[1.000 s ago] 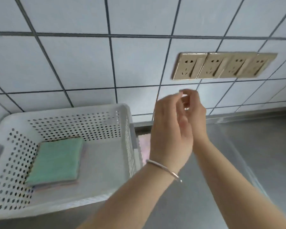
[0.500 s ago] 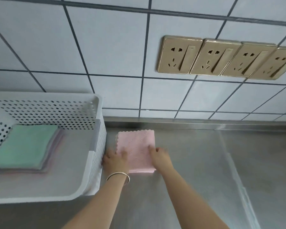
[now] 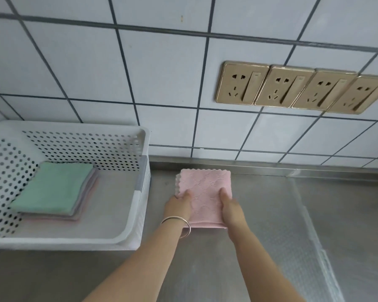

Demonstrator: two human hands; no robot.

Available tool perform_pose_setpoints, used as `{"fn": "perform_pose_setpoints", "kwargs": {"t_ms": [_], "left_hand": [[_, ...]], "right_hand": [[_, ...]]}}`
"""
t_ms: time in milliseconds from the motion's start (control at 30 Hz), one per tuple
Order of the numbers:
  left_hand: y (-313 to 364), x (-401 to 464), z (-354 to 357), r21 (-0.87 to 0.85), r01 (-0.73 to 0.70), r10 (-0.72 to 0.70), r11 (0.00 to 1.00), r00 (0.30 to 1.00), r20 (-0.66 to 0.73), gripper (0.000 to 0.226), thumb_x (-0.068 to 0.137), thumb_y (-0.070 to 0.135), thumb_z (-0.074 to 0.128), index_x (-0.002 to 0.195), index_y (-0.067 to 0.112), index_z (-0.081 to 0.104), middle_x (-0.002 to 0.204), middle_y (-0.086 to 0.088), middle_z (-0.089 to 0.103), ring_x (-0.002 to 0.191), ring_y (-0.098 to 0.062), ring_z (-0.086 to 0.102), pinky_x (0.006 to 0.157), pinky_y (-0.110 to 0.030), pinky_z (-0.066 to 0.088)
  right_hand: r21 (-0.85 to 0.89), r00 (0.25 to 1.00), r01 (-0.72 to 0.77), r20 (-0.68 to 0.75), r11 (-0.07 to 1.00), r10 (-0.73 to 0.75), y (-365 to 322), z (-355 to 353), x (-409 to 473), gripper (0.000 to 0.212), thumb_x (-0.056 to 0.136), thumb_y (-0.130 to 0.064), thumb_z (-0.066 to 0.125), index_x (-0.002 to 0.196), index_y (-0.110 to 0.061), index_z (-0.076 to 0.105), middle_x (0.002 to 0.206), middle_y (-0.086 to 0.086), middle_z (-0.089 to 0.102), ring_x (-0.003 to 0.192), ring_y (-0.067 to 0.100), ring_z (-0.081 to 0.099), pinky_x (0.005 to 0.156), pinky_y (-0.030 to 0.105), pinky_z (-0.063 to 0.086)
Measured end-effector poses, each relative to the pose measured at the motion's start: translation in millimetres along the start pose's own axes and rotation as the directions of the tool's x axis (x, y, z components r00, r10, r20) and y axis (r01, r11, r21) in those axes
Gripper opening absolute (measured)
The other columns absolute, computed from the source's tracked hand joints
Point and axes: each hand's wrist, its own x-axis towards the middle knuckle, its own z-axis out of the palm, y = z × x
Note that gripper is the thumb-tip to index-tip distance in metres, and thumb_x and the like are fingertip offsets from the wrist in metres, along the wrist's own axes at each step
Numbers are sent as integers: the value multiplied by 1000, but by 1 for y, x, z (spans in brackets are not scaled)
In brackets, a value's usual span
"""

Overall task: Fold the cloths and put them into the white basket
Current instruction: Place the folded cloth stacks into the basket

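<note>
pink cloth (image 3: 205,192) drawn nearer, fingers (image 3: 184,196) gripping both side edges

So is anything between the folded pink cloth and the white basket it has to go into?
Only the basket's own right wall: the pink cloth lies on the steel counter just right of it, held by the left hand and right hand. It must be lifted over that rim. Inside, free floor shows right of the green-topped stack.

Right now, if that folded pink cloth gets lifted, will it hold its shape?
Probably not: the pink cloth looks soft and thin, so its layers would likely sag. It seems light. With the left hand and right hand gripping opposite sides, the fold should stay together.
</note>
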Motion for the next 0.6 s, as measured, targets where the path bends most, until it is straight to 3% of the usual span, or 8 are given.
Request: {"fn": "perform_pose_setpoints", "kwargs": {"t_ms": [100, 233, 267, 333, 400, 467, 533, 600], "left_hand": [[32, -38, -6, -151, -193, 184, 969, 980, -74, 43, 89, 42, 48, 93, 2, 61, 87, -15, 66, 77, -30, 57, 66, -28, 35], [81, -104, -55, -303, -533, 506, 790, 846, -167, 31, 87, 44, 53, 90, 13, 49, 76, -4, 59, 86, -29, 63, 64, -28, 40], [90, -118, -75, -297, -597, 563, 745, 802, -200, 31, 87, 46, 52, 91, 16, 48, 70, 1, 58, 83, -22, 65, 62, -26, 42], [97, -138, -124, -244, -697, 646, 675, 717, -263, 26, 91, 46, 47, 93, 20, 49, 63, 10, 54, 56, 5, 60, 54, -17, 43], [98, -145, -171, -155, -752, 687, 641, 652, -322, 26, 93, 47, 40, 95, 23, 49, 65, 14, 53, 50, 10, 52, 53, -15, 43], [87, -139, -218, -21, -739, 683, 674, 633, -364, 28, 95, 47, 37, 100, 24, 51, 73, 15, 54, 62, 5, 52, 57, -17, 41], [70, -120, -249, 101, -653, 638, 750, 676, -370, 35, 95, 45, 39, 105, 17, 57, 88, -1, 64, 83, -19, 61, 66, -24, 40], [47, -94, -269, 270, -502, 566, 822, 772, -290, 38, 94, 43, 42, 104, 12, 61, 105, -16, 64, 103, -32, 59, 77, -31, 39]], "right_hand": [[64, 960, 242, -162, 968, -229, -39, -27, -41, 39, 95, -45, 42, 114, -12, 50, 106, 2, 53, 95, 20, 49, 80, 28, 35], [104, 819, 545, -275, 832, -503, -112, -46, -124, 25, 95, -44, 42, 99, -19, 48, 92, -7, 58, 78, 4, 53, 69, 23, 43], [90, 780, 602, -278, 794, -560, -125, -45, -142, 23, 95, -45, 41, 97, -23, 48, 89, -12, 56, 77, -2, 52, 71, 21, 43], [125, 723, 686, -224, 716, -653, -149, -33, -180, 16, 94, -47, 42, 92, -32, 48, 88, -22, 55, 82, -10, 51, 78, 19, 44], [218, 704, 706, -117, 673, -700, -165, -10, -200, 15, 93, -48, 44, 90, -34, 50, 93, -22, 58, 89, -7, 56, 84, 20, 45], [236, 734, 651, 48, 721, -678, -173, 32, -198, 25, 90, -51, 49, 102, -29, 52, 105, -12, 63, 100, 6, 60, 92, 28, 46], [185, 804, 531, 197, 827, -561, -173, 74, -181, 52, 80, -58, 52, 114, -19, 54, 114, -2, 65, 105, 17, 61, 98, 37, 45], [151, 874, 354, 300, 923, -384, -164, 114, -160, 55, 83, -51, 49, 121, -12, 54, 117, 5, 64, 105, 23, 61, 100, 42, 45]]}}
